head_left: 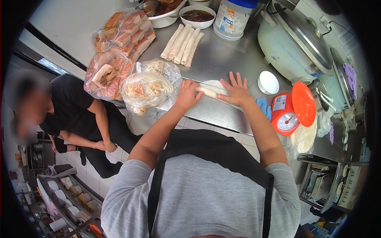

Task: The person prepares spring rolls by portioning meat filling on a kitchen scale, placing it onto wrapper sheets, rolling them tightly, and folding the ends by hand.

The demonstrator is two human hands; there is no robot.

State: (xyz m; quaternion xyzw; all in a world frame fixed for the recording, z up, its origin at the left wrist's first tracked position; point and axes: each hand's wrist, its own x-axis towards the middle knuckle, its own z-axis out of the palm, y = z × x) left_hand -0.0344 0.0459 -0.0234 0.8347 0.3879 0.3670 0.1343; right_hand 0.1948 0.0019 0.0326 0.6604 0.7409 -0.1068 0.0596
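A partly rolled spring roll (208, 92) lies near the front edge of the steel counter, its pale wrapper (214, 84) spread flat behind it. My left hand (188, 94) is closed on the roll's left end, thumb pressed to it. At the other end, my right hand (237, 91) is open with fingers spread flat, its thumb touching the roll. Several finished uncooked spring rolls (182, 44) lie side by side farther back. Left of my left hand sits a clear plastic bag of shredded filling (145, 85).
Bagged pork slabs (127, 33) lie at left, a bowl of dark sauce (198, 16) and a blue-lidded tub (232, 20) behind. To the right are a white bowl (268, 82), blue cloth (263, 107), red scale (285, 115) and large cooker (293, 43). A person in black (79, 107) sits at left.
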